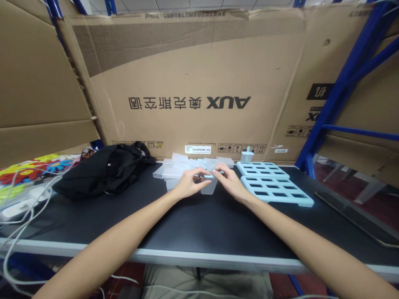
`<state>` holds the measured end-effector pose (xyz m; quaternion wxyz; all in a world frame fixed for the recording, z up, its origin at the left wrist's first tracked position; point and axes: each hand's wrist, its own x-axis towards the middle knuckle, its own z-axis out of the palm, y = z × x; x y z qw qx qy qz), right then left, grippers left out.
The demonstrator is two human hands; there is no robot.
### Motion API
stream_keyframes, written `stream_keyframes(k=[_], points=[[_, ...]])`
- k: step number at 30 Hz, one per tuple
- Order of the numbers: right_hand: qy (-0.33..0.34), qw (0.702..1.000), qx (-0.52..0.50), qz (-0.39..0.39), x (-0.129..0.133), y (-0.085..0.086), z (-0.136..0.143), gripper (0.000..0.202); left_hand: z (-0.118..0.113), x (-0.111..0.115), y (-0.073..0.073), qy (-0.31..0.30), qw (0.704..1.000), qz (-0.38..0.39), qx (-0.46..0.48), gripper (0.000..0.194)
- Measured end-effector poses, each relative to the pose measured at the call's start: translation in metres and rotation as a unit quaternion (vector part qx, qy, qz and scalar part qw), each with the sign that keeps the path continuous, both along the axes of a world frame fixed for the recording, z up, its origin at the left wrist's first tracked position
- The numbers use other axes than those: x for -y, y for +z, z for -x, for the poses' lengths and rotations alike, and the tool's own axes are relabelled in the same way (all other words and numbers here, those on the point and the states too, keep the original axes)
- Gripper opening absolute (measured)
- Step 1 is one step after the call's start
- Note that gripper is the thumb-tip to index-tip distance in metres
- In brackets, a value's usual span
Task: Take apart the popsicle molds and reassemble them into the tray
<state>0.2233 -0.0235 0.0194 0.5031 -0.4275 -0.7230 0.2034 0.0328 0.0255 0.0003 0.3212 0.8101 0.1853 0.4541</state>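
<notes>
Leftmost, at about nine o'clock on the black table [193, 226], lay a heap of bright foam letters and white cables [21, 182], and just beside it a crumpled black fabric bag [106, 170].

Toward the middle, near twelve o'clock, the left hand [188, 182] had its fingers curled and pinched onto the near edge of a small translucent plastic cup-shaped mould [208, 187]. That piece stood on the table between both hands, in front of a loose stack of clear plastic trays and lids [177, 166]. The right hand [229, 180] met it from the other side, thumb and forefinger pressed against a pale blue fitting at the top of the mould; whether the fitting was fully seated could not be told.

Judged by its look, the mould was light, thin-walled and fairly stiff, smooth enough to slip under a loose pinch, and likely to flex or crack if squeezed hard across the open mouth. The rim and upper corners seemed the sound places to hold, with the base kept flat on the table.

Further right, at one to two o'clock, two pale blue plastic grid trays with rectangular openings [274, 187] lay side by side, a small blue stick-shaped piece [247, 155] standing upright behind them. A large brown cardboard carton [193, 74] closed off the back.
</notes>
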Motion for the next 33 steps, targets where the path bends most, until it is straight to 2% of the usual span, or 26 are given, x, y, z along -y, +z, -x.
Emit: stream_keyframes(k=[8,16,20,23,28,33], points=[[0.021,0.998,0.066,-0.002,0.0,0.014,-0.01,0.033,-0.002,0.002,-0.002,-0.019,1.0,-0.004,0.003,0.026],[0.01,0.995,0.103,-0.002,0.002,0.015,-0.01,0.034,-0.004,0.002,-0.004,-0.014,1.0,-0.003,0.01,0.026],[-0.037,0.987,0.148,-0.045,0.006,0.01,-0.006,0.028,-0.004,0.0,-0.006,0.002,1.0,0.004,0.011,0.028],[-0.079,0.98,0.18,-0.035,0.008,0.004,-0.005,0.028,-0.004,-0.001,-0.006,0.009,1.0,0.004,0.01,0.028],[-0.096,0.977,0.193,0.007,0.008,-0.01,0.0,0.046,-0.004,-0.003,-0.007,0.018,1.0,0.004,0.018,0.025],[-0.093,0.983,0.157,0.032,0.007,-0.019,0.005,0.061,-0.005,-0.005,-0.01,0.022,0.999,0.015,0.034,0.027]])
